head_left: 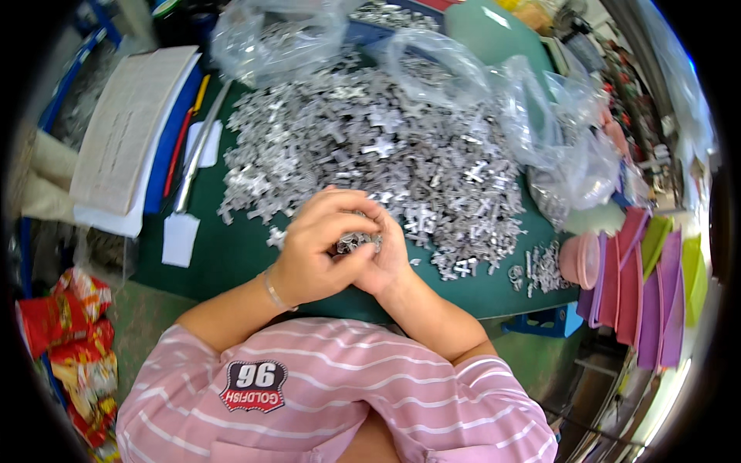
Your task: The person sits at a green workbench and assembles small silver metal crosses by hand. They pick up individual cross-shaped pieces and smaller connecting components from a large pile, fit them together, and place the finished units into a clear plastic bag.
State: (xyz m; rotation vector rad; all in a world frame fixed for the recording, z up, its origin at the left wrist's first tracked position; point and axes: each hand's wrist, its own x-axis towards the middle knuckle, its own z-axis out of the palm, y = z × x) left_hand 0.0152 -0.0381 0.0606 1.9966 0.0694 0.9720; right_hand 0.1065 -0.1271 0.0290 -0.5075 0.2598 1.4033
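Over the table (218,264), left hand (312,251) and right hand (391,255) cup together round metal pieces (355,242) — silvery (some curved).

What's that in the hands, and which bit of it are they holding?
A bunch of small silvery metal pieces, cupped around its sides between the left hand and right hand. Which part of each piece is touched can't be told.

The left forearm (231,310) and right forearm (434,318) angle inward, bent at the elbows, bringing the two hands together. The left hand (315,251) arches over with curved fingers (336,202), its thumb (353,265) reaching across to the right hand (391,251), which cups from the other side, its fingertips probably tucked behind the left's.
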